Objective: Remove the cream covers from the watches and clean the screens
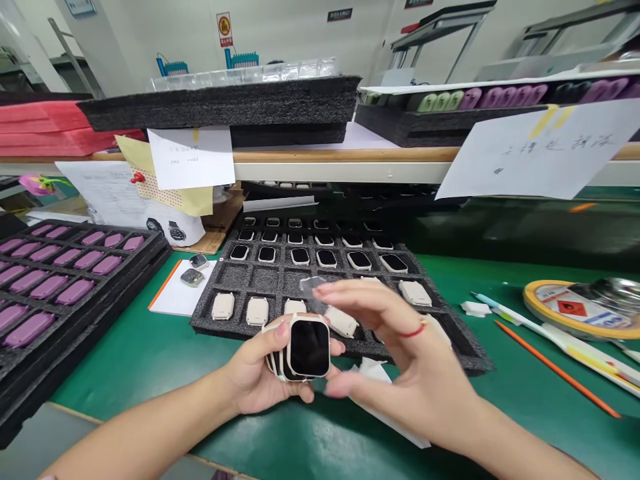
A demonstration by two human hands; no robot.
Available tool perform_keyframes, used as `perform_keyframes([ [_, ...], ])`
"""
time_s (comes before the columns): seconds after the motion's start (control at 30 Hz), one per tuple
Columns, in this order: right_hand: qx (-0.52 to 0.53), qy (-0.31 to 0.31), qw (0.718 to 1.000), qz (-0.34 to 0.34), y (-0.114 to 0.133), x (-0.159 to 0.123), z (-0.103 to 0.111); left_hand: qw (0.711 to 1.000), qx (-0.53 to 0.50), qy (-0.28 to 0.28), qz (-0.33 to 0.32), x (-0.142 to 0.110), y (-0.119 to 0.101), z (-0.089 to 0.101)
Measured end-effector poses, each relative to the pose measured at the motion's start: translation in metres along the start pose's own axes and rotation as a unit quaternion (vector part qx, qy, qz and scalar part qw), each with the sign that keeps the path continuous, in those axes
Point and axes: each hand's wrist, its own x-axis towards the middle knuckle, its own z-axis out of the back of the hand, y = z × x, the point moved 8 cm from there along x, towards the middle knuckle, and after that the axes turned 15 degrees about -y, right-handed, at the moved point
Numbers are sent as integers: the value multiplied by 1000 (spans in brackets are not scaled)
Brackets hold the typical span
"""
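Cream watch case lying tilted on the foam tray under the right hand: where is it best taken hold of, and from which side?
Grip the cream watch case by its two long edges from above; it lies tilted, raised out of the foam tray, so those edges seem free.

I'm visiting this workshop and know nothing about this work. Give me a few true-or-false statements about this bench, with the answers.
1. The left hand holds a stack of cream watch cases. True.
2. The right hand grips a screwdriver. False: a clear film piece is at its fingertips.
3. A red thread circles the right wrist. True.
4. The foam tray beyond the hands holds purple pieces. False: it holds watch cases; the purple pieces lie in a tray to the left.
5. An orange stick lies on the green mat to the right. True.
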Motion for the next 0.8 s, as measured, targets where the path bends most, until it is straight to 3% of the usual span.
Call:
perform_keyframes([
  [0.1,-47,61,996,49,3,-8,-14,1000,18,0,7,-1,0,-2],
  [0.27,-51,75,993,71,8,-13,-15,1000,-3,18,6,-2,-1,-7],
  [0.37,-14,-16,996,89,15,-9,5,999,-19,42,7,-3,0,-10],
  [0.47,-53,-90,986,129,25,-4,25,998,-25,52,3,-4,0,-11],
  [0.6,-127,-19,972,195,37,-5,21,999,-18,38,2,-4,0,-9],
  [0.7,-127,51,975,178,36,-17,13,1000,-15,5,5,-3,0,-6],
  [0.8,-145,69,975,154,31,-28,6,1000,-6,-11,3,-4,0,-4],
])
